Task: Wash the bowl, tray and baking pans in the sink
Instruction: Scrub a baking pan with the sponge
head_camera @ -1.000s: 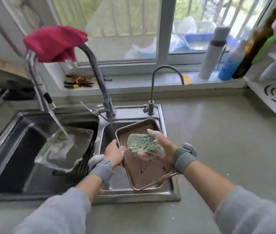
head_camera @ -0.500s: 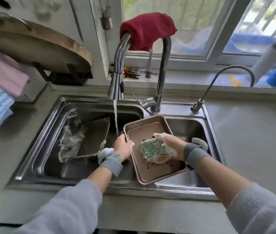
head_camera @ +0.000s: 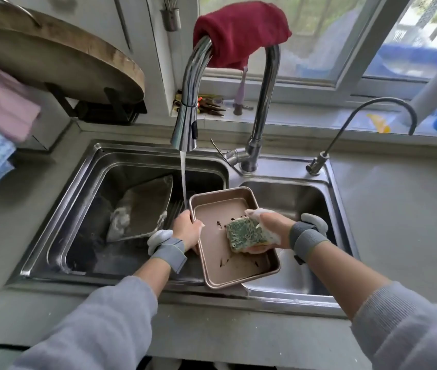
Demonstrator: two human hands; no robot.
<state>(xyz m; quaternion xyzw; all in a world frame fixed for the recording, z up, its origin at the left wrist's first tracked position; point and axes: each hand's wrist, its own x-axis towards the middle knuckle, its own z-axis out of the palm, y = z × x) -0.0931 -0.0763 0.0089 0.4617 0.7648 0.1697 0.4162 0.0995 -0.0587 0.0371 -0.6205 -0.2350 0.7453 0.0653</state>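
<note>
The left hand (head_camera: 187, 228) grips the side of the brown baking pan (head_camera: 232, 237) over the sink (head_camera: 287, 296), the right hand (head_camera: 272, 227) holds a soapy sponge (head_camera: 244, 234) hiding its fingers, and another pan (head_camera: 145, 209) leans half-hidden under foam.

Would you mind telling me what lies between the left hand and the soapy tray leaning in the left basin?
In the head view, a dark ridged rack stands between the left hand and the soapy tray; the tap's water stream falls there too.
</note>
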